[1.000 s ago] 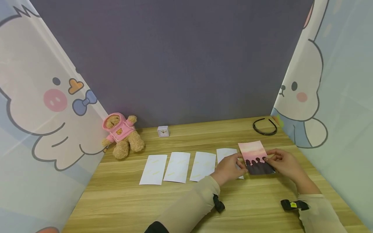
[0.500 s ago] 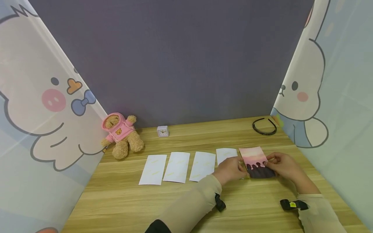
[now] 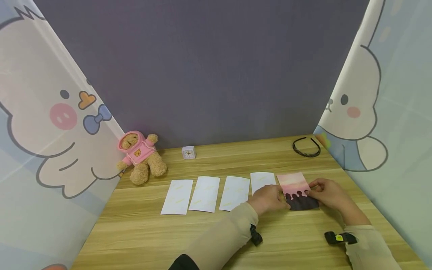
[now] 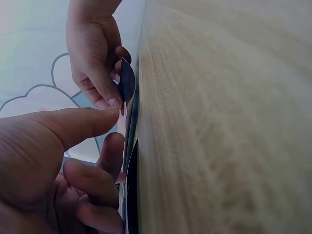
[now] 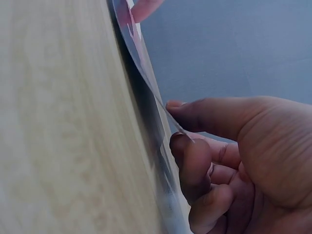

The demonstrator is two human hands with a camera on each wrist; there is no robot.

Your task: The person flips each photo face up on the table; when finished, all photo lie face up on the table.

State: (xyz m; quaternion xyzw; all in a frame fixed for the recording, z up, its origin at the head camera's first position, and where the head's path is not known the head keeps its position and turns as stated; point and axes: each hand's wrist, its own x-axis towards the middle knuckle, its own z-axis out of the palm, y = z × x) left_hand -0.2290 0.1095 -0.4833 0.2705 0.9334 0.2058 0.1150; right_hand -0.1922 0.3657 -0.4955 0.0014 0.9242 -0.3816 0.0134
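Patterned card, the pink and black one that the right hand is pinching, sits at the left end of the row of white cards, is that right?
Not quite: the patterned card is at the right end of the row of white cards, as the head view shows. The right hand is indeed pinching it.

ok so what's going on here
A person's right hand pinches the right edge of a pink, cream and black rectangular paper card, that edge curving up off the wood-grain table. Their left hand is at the card's left edge. To the left, four white rectangular paper sheets lie in a row, the rightmost partly hidden by that left hand.
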